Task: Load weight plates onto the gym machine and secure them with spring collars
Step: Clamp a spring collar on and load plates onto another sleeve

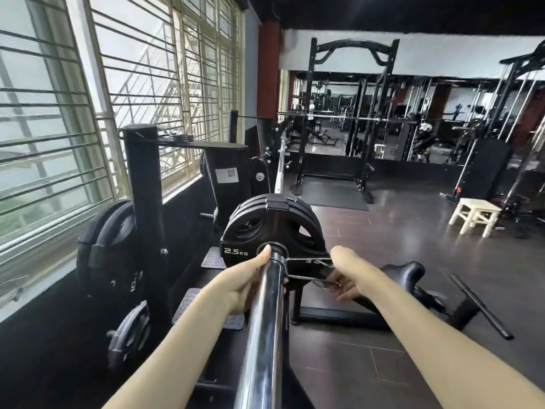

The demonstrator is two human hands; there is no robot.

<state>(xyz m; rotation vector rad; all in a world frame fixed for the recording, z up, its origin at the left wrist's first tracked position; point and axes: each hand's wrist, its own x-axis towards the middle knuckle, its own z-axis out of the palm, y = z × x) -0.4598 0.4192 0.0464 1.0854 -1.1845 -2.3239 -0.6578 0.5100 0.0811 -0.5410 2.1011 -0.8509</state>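
The black plates (272,228) sit on the shiny bar (265,320), at 12 o'clock from both hands. The left hand (244,278) wraps the bar. The right hand (342,281) squeezes the spring collar (306,268) handles (coil touching the front plate). Open floor (413,231) lies at 2 o'clock.

- Left hand (246,283) wraps the chrome sleeve (261,335), thumb at the 2.5 kg plate (265,231).
- Right hand (343,286) grips the spring collar (298,268) handles, coil touching the plate.

The head camera looks forward and down along the chrome sleeve (262,320), close above it.
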